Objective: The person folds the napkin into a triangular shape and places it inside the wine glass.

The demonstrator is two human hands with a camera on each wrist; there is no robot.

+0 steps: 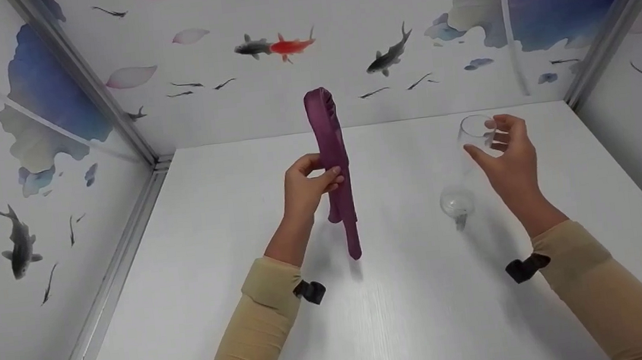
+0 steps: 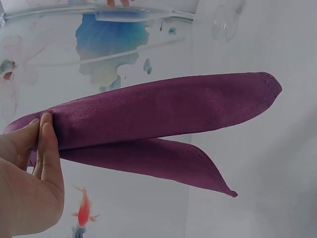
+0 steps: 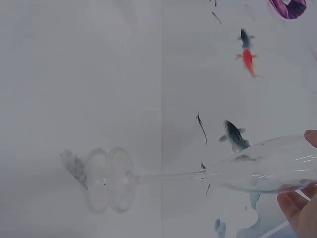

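My left hand (image 1: 305, 186) pinches a folded purple cloth napkin (image 1: 329, 137) between thumb and fingers, holding it upright above the table. The cloth loops over at its top, and two tails of unequal length hang below the grip. In the left wrist view, the napkin (image 2: 163, 106) shows stitched ends on both tails. A clear stemmed glass (image 3: 257, 166) is in my right hand (image 1: 512, 154), with the thumb on one side of the bowl and the fingers round the other. Its foot (image 3: 120, 179) is at or just above the table; I cannot tell which.
The white table (image 1: 372, 329) has a glossy top that reflects the glass foot. White panels printed with fish and blue leaves stand at the back and both sides, with metal frame posts (image 1: 89, 79) at the corners.
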